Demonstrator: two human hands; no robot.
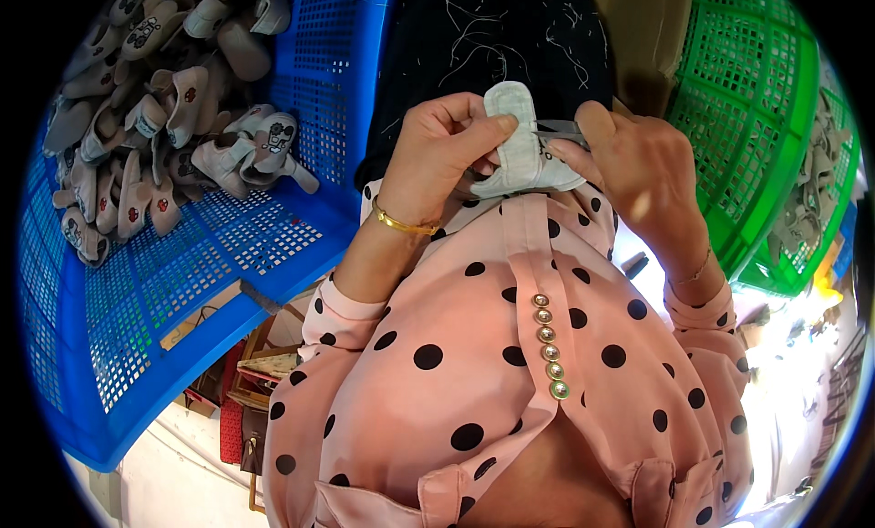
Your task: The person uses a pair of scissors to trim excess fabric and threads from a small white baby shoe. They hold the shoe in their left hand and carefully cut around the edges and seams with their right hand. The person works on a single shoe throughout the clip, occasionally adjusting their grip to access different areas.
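Note:
My left hand (445, 154) pinches a small pale fabric shoe (516, 159) in front of my waist, thumb on top and fingers behind it. The shoe's rounded, stitched strap end points away from me. From the right, my right hand (643, 168) is closed around grey metal thread snips (558, 127), mostly covered by its fingers. The tips of the snips meet the edge of the strap. Whether a thread lies between the blades is too small to make out.
At left, a blue plastic basket (314, 90) holds a heap of small pale shoes (150, 131). A green basket (743, 99) with more pale pieces (811, 177) stands at right. Loose white threads (474, 45) lie on my dark-clothed lap. Bags (239, 409) show below the blue basket.

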